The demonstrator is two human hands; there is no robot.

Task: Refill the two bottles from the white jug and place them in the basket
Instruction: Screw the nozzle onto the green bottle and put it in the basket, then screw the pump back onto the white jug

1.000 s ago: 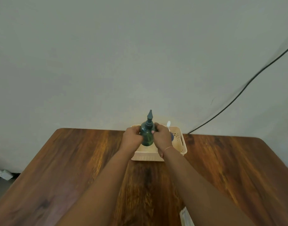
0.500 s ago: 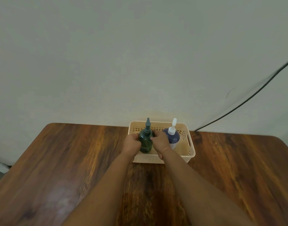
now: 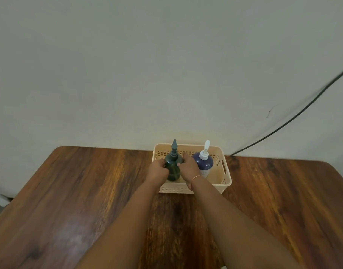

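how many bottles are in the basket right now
2: the green bottle stands in the basket's left half, held by both hands; the blue bottle stands to its right.

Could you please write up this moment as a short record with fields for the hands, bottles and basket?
left hand: gripping the green bottle's left side
right hand: gripping its right side
green bottle: upright, inside the basket, left part
blue bottle: upright, inside the basket, right of the green one, white cap
basket: cream, perforated, at the table's far edge
table: brown wood
white jug: not in view
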